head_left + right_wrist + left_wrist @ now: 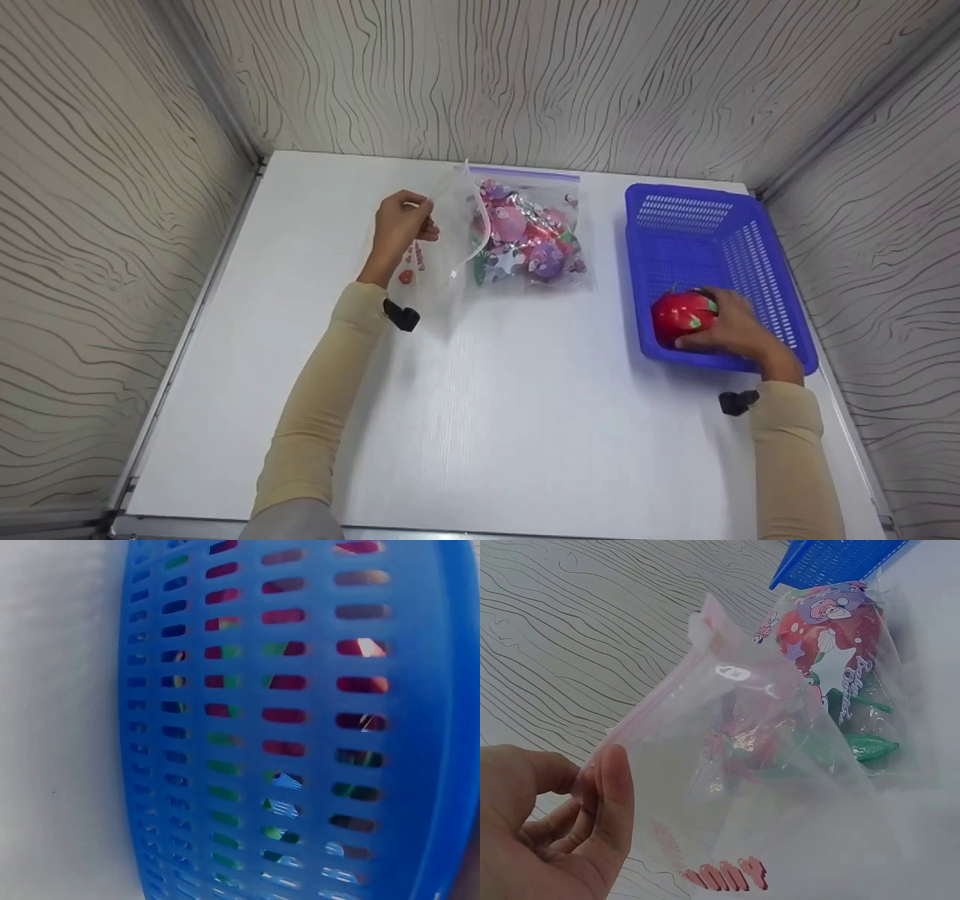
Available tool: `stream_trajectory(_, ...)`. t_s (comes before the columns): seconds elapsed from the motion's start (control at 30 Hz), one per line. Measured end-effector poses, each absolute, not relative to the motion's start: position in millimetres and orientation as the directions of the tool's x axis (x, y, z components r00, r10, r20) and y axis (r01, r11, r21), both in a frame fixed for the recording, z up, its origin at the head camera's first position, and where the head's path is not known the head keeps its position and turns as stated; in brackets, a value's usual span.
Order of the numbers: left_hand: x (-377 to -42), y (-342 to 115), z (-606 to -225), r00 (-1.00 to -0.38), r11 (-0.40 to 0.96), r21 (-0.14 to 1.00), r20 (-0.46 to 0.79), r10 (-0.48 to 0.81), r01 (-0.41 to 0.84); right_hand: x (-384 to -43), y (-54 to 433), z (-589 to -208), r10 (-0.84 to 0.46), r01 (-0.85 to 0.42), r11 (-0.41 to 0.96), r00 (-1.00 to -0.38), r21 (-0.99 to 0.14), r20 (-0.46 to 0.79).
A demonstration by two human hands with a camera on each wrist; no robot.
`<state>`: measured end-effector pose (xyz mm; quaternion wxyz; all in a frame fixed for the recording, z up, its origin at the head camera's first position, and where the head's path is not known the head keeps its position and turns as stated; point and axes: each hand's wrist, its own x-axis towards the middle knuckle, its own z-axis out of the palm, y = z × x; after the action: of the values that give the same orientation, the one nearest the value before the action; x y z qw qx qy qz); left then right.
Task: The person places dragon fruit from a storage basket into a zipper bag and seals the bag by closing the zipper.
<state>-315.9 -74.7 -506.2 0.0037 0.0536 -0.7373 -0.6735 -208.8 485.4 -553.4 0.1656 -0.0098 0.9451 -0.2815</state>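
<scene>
My left hand point(401, 229) pinches the top edge of a clear zip bag point(448, 259) between thumb and finger. The bag hangs limp, with pinkish-red print on its side, and its pale zip strip curves away to the right. In the left wrist view the hand point(562, 821) grips one end of the zip. My right hand point(735, 330) holds a glossy red round fruit-like item point(679, 319) with green patches, inside the near end of the blue basket point(675, 259). The right wrist view shows mostly the basket's slotted wall point(247, 697), with red and green behind it.
A filled zip bag point(532, 232) with a purple zip and cartoon print lies beside the held bag; red and green items show through it. The white table point(480, 420) is enclosed by wood-grain patterned panels point(450, 82) at the back and both sides.
</scene>
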Motion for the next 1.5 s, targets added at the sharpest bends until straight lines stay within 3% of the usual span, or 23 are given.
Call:
stream_trajectory(0.3, -316.8, -77.0, -506.2, -0.994, 0.087, 0.994, -0.063, -0.085, -0.071, -210.0, 488.4, -552.6, -0.169, 0.059, 0.788, -0.936, -0.613, -0.307)
stream_trajectory(1.0, -317.0, -76.6, -507.7, -0.992, 0.099, 0.991, -0.087, -0.086, -0.095, -215.3, 485.3, -556.2, -0.109, 0.103, 0.818, -0.939, -0.566, -0.327)
stream_trajectory(1.5, -316.6, -76.4, -508.4, -0.995, 0.084, 0.995, -0.051, -0.081, -0.058, -224.0, 484.5, -555.7, -0.079, 0.031, 0.834, -0.981, -0.551, -0.175)
